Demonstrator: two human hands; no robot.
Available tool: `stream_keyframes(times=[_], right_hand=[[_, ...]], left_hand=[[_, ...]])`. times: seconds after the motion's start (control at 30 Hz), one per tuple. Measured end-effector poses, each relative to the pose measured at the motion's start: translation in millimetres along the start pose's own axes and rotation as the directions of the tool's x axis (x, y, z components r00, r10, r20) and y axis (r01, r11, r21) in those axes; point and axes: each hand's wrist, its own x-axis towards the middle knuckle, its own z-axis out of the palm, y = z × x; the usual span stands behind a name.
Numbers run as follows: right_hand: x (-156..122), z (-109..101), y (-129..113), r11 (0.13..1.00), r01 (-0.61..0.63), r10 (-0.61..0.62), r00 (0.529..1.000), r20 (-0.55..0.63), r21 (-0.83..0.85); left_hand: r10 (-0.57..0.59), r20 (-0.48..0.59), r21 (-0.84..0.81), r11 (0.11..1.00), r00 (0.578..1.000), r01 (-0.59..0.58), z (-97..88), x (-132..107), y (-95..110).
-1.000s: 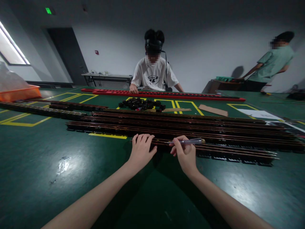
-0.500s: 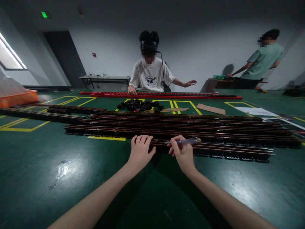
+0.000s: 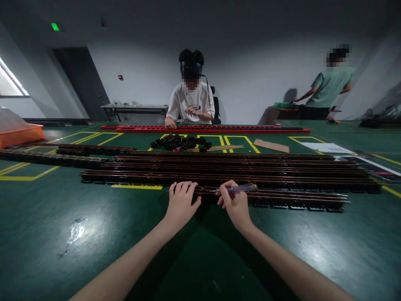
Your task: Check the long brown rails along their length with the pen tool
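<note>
The right hand [image 3: 235, 205] holds a slim, translucent-handled screwdriver [image 3: 241, 188] over the nearest long black, copper-edged strip [image 3: 300, 201] on the green counter [image 3: 109, 238]; the left hand [image 3: 181, 203] lies across that strip's left part, its grip unclear; similar dark strips [image 3: 250, 169] lie just beyond it.

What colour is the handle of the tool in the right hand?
The tool handle looks translucent pale violet-grey, with a yellowish-brown end cap; seen in the head view.
</note>
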Motion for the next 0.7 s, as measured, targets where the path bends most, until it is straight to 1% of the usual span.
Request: stream_keyframes(times=[0.17, 0.27, 0.4, 0.57, 0.7], right_hand=[[0.1, 1.4, -1.2, 1.000, -0.005, 0.005, 1.000, 0.001, 0.014], [0.3, 1.5, -1.8, 0.999, -0.011, 0.010, 1.000, 0.013, 0.031], [-0.3, 0.8, -1.7, 1.000, 0.003, -0.003, 1.000, 0.024, 0.030], [-1.2, 1.4, -3.1, 1.000, 0.012, -0.012, 1.000, 0.016, 0.028], [-0.8, 1.7, -5.2, 1.000, 0.009, -0.009, 1.000, -0.005, -0.004]], left_hand=[[0.003, 0.006, 0.010, 1.000, 1.000, -0.004, 1.7, -0.5, -2.1], [0.018, -0.030, 0.022, 1.000, 0.999, -0.017, 4.5, -0.3, -4.1], [0.028, -0.049, 0.018, 0.999, 0.998, -0.027, 6.5, -0.1, -5.5], [0.024, -0.021, 0.020, 1.000, 0.999, -0.023, 4.5, 0.0, -5.2], [0.025, -0.013, 0.019, 1.000, 1.000, -0.024, 3.6, 0.4, -5.5]])
